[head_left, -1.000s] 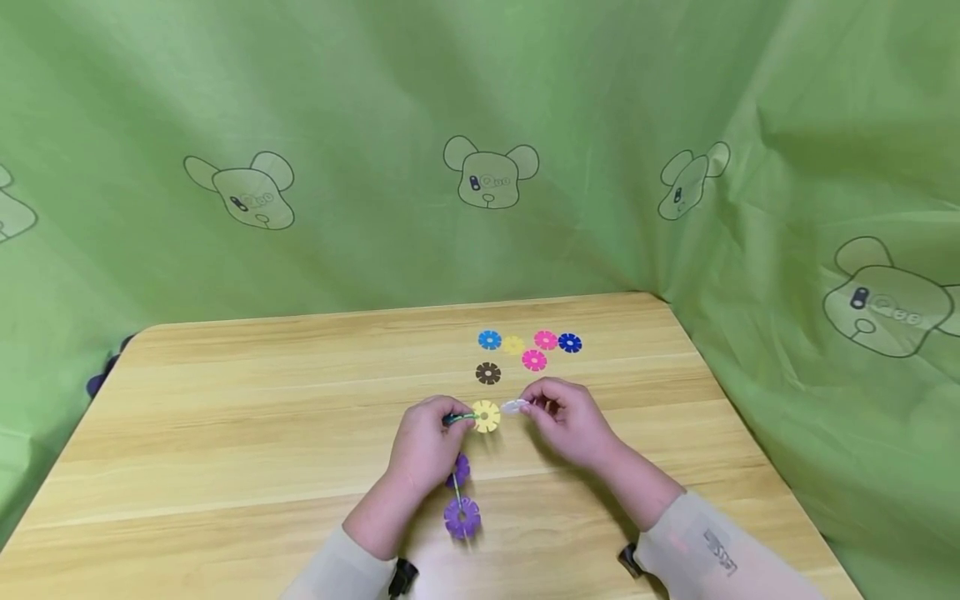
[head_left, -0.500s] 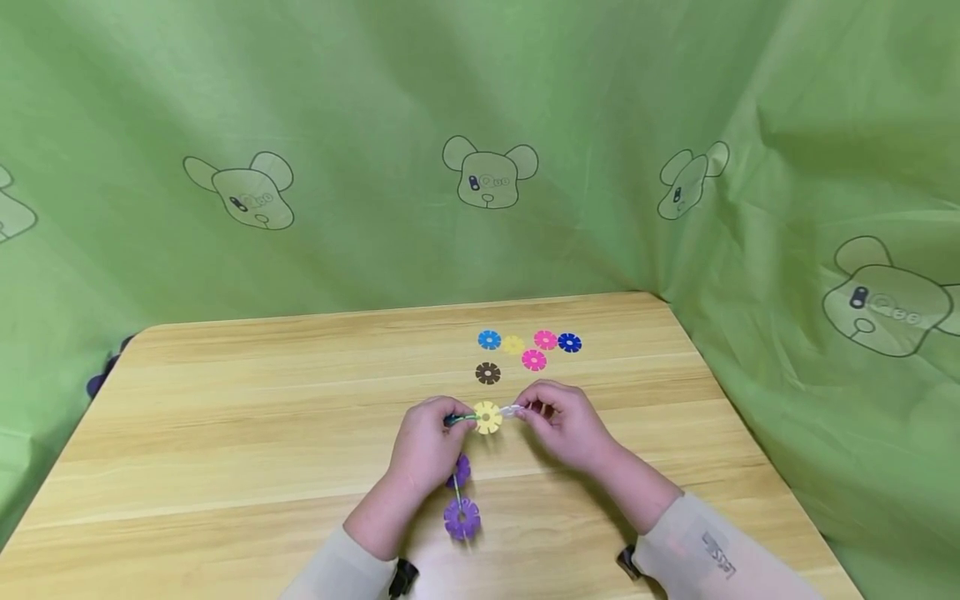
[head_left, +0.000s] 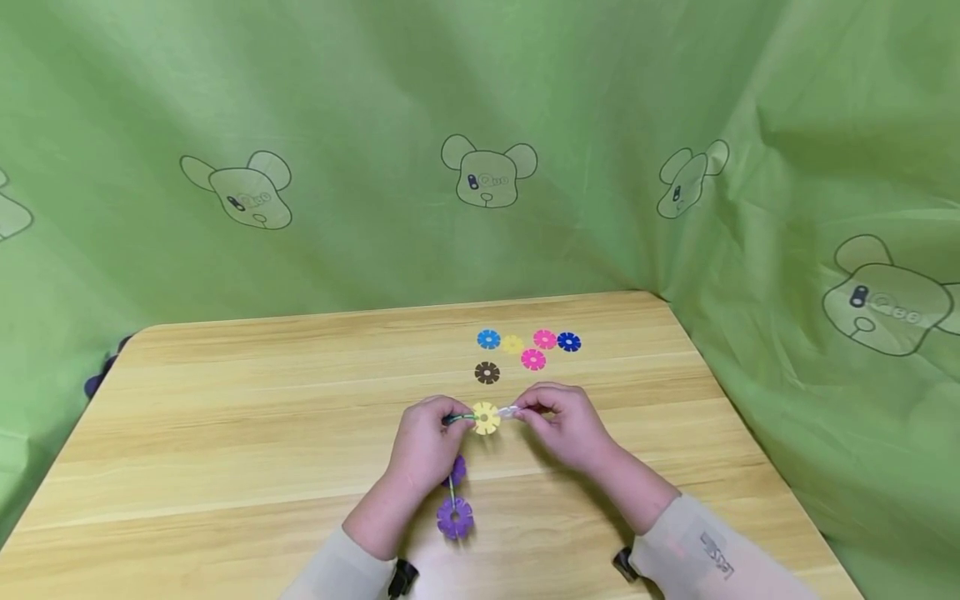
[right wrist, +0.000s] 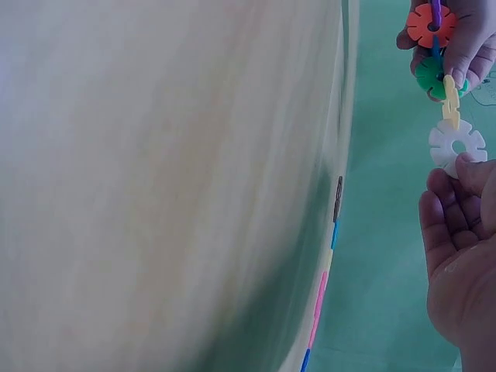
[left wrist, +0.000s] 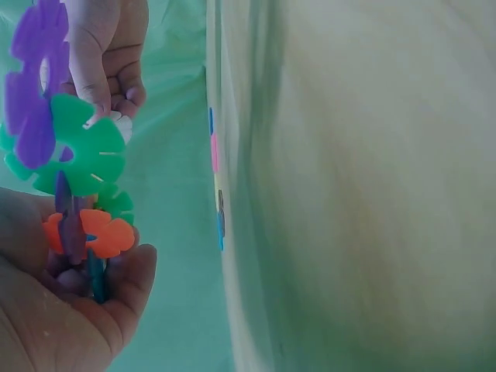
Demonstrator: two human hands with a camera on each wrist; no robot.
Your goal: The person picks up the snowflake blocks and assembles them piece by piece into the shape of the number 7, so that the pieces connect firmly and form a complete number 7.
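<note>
White disc [right wrist: 443, 146] right in the middle of it, edge touching the yellow disc [head_left: 492, 422], both held up over the surface [head_left: 262, 417]! The right hand [head_left: 566, 423] has its grip pinched on the white one; the left hand's [head_left: 422, 443] grip pinches the linked chain [left wrist: 94, 157] just beside the yellow, a purple disc [head_left: 446, 519] trailing nearer the person; beyond, the brown disc [head_left: 479, 373] lies flat, five more coloured discs farther back, green curtain [head_left: 360, 233] behind

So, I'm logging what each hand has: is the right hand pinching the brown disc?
No, the right hand pinches the white disc, while the brown disc lies on the table.
</note>
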